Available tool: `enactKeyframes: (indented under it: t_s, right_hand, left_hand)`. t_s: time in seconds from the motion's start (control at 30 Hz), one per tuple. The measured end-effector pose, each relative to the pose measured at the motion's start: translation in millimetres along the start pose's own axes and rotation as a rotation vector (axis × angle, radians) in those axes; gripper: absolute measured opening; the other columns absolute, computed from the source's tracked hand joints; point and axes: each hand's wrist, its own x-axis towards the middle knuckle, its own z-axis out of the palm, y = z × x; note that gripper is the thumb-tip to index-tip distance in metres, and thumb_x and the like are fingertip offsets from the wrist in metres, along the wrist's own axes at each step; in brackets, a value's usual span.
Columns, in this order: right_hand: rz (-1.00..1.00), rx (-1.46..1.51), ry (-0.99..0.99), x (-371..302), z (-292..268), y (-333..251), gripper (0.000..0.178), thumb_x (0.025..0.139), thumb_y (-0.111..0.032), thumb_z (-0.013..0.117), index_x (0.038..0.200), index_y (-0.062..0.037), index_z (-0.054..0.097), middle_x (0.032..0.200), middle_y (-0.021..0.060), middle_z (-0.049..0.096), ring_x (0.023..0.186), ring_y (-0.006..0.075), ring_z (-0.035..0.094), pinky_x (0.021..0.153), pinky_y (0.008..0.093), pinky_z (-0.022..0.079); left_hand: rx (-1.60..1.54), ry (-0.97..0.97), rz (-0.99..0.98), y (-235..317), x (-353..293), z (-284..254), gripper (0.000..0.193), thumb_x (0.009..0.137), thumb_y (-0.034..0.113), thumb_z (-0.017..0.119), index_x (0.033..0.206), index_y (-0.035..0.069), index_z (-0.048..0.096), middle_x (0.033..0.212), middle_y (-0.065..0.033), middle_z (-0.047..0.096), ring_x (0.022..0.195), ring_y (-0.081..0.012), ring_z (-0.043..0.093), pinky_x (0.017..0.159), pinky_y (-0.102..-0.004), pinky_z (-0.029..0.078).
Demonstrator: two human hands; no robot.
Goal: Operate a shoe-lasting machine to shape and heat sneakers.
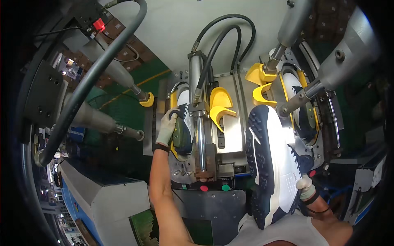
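Observation:
My left hand [166, 128], in a pale glove, is closed on the collar of a white and navy sneaker [188, 117] with an olive insert in its opening. That sneaker lies in the left yellow-edged cradle of a press machine. My gloved right hand [305, 187] grips a second sneaker [283, 164] near its ankle opening, held up close to my body. Its dark studded sole faces left and its white laced upper faces right. A third sneaker [304, 112] rests in the right cradle, partly covered by a press arm.
Yellow curved pads [221, 98] stand between the two cradles. A metal cylinder [201, 139] with black hoses rises beside the left cradle. Thick press arms [328, 67] reach in from both sides. Red and green buttons [225, 187] sit on the front panel. A grey cabinet [119, 205] stands at lower left.

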Motion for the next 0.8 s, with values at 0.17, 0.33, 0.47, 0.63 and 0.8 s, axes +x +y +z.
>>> enactKeyframes:
  t_s: [0.17,0.33,0.47,0.63,0.8]
  right_hand:
    - [0.005,0.072,0.14,21,11,18,0.083,0.071,-0.016,0.082,0.144,0.0065,0.048,0.129,0.019,0.067,0.112,0.0333,0.07,0.099,0.0457,0.058]
    - [-0.011,0.004,0.085,18,37,35,0.082,0.075,-0.01,0.072,0.149,0.0062,0.041,0.137,0.0182,0.062,0.12,0.032,0.065,0.105,0.0451,0.054]
    - [0.042,0.018,0.096,0,57,43,0.081,0.078,-0.009,0.066,0.152,0.0064,0.038,0.139,0.0197,0.059,0.125,0.0322,0.062,0.11,0.0457,0.049]
    - [0.034,0.062,0.06,-6,75,42,0.071,0.084,-0.016,0.067,0.146,0.0088,0.044,0.136,0.0212,0.063,0.12,0.0326,0.065,0.109,0.0454,0.05]
    - [0.058,0.131,-0.031,-8,49,58,0.069,0.083,-0.013,0.062,0.147,0.009,0.044,0.137,0.0215,0.062,0.121,0.0322,0.065,0.11,0.0456,0.05]
  left_hand:
    - [0.05,0.161,0.044,19,-4,28,0.024,0.099,0.013,0.062,0.118,0.003,0.07,0.114,-0.0139,0.075,0.109,-0.0255,0.07,0.099,-0.0342,0.051]
    - [0.025,0.26,0.021,33,-34,22,0.019,0.089,-0.004,0.058,0.101,0.002,0.071,0.103,-0.014,0.075,0.099,-0.0249,0.071,0.093,-0.0331,0.052]
    - [-0.468,0.395,0.278,58,-70,-7,0.017,0.075,-0.017,0.044,0.074,-0.002,0.052,0.083,-0.0099,0.067,0.088,-0.0203,0.067,0.087,-0.0328,0.053]
    - [-0.046,0.466,0.346,153,-115,-56,0.03,0.092,-0.004,0.063,0.122,0.0,0.064,0.122,-0.0112,0.064,0.115,-0.0231,0.063,0.105,-0.0371,0.048]
    - [-0.173,0.304,0.115,82,-151,-35,0.062,0.091,0.002,0.072,0.147,-0.001,0.047,0.15,-0.0153,0.049,0.143,-0.0276,0.045,0.122,-0.04,0.033]
